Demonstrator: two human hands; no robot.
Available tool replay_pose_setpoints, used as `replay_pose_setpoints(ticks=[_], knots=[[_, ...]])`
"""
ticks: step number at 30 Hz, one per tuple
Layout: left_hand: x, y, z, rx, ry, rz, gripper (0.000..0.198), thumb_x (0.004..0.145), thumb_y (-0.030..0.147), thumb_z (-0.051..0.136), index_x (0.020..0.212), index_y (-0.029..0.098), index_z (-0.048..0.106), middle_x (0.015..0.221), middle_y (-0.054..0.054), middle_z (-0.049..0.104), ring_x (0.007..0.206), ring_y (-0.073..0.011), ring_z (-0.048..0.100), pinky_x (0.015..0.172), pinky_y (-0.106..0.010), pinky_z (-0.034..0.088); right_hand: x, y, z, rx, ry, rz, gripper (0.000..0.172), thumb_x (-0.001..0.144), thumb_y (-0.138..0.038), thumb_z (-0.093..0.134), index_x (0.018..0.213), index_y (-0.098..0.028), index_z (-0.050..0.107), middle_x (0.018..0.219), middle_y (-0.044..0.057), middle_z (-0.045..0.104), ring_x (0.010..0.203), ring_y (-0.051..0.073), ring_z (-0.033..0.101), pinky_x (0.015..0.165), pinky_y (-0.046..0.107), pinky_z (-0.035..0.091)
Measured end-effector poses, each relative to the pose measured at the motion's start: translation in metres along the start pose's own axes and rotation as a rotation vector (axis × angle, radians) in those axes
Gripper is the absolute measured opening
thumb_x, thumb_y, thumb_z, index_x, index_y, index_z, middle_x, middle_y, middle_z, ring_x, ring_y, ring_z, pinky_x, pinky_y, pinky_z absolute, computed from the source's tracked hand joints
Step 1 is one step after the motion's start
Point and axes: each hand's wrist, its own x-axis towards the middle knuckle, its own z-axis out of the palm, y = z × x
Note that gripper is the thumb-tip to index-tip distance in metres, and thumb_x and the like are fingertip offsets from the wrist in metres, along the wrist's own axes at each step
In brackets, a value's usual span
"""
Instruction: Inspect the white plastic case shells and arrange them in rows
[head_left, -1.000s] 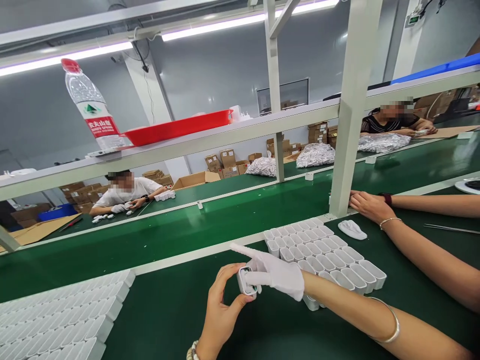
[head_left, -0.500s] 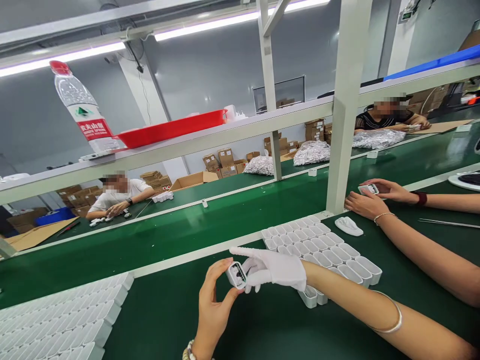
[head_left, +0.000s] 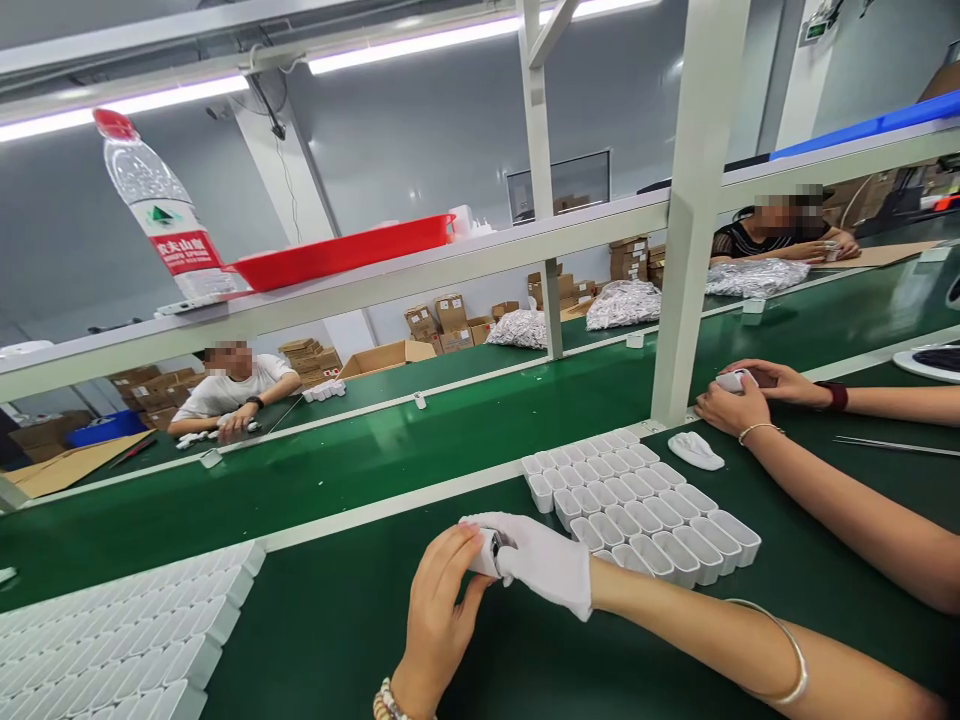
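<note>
bare left hand [head_left: 440, 600]: you've got one small white plastic case [head_left: 483, 563] pinched, up over the green table [head_left: 322, 640] | gloved right hand [head_left: 544, 560]: touching the case's open end, honestly can't tell if you're gripping | nearby: open-topped white cases [head_left: 667, 550] in rows just beyond that hand, another batch of white cases [head_left: 142, 630] off left

I have a small white case [head_left: 484, 560] pinched in the bare fingers of my left hand [head_left: 439, 605], smooth-walled and rounded, held at a tilt. My left thumb sits by its lower edge. The end toward my gloved right hand [head_left: 544, 563] shows something dark within a white rim; my fingers hide much of the rest.
</note>
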Motion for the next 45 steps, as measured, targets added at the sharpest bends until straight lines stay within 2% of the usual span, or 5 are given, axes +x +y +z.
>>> replay_pose_setpoints(ticks=[7,18,25,31,45], knots=[[0.002,-0.002,-0.005,-0.161,-0.008,-0.202,0.046,0.092,0.018,0.068,0.136,0.029,0.059,0.125,-0.01,0.071,0.116,-0.0294,0.067,0.099,-0.047,0.058,-0.006,-0.023,-0.017,0.024,-0.08,0.124,0.076,0.066,-0.015,0.057,0.142,-0.018,0.054,0.093,0.003,0.07,0.084,0.018,0.07,0.077,0.034,0.055],[-0.001,-0.002,0.0,-0.415,-0.018,-0.393,0.042,0.086,0.028,0.078,0.127,0.033,0.068,0.118,-0.006,0.074,0.112,-0.0271,0.067,0.1,-0.045,0.056,-0.01,-0.027,-0.015,-0.129,-0.139,0.048,0.08,0.075,-0.03,0.077,0.147,-0.014,0.046,0.098,0.003,0.064,0.09,0.017,0.063,0.086,0.036,0.052],[0.002,0.005,-0.005,-0.463,-0.061,-0.472,0.039,0.084,0.033,0.079,0.122,0.029,0.073,0.116,-0.009,0.075,0.114,-0.0309,0.067,0.103,-0.05,0.053,-0.008,-0.019,-0.008,-0.145,-0.095,0.007,0.06,0.083,-0.025,0.072,0.137,-0.014,0.05,0.083,-0.001,0.064,0.074,0.013,0.06,0.077,0.031,0.051],[0.005,0.005,-0.01,-0.716,-0.093,-0.745,0.047,0.08,0.05,0.08,0.12,0.025,0.076,0.125,-0.013,0.072,0.122,-0.0343,0.063,0.108,-0.046,0.05,-0.009,-0.033,-0.017,-0.299,-0.115,0.032,0.052,0.085,-0.045,0.072,0.127,-0.016,0.063,0.081,0.003,0.07,0.064,0.013,0.063,0.065,0.028,0.053],[-0.005,0.0,-0.011,-0.945,-0.206,-0.887,0.063,0.076,0.072,0.071,0.104,0.016,0.081,0.103,-0.017,0.078,0.095,-0.0354,0.071,0.08,-0.041,0.056,-0.015,-0.042,-0.015,-0.568,0.013,-0.18,0.023,0.077,-0.036,0.077,0.095,-0.022,0.082,0.082,0.003,0.073,0.074,0.018,0.067,0.071,0.03,0.056]])
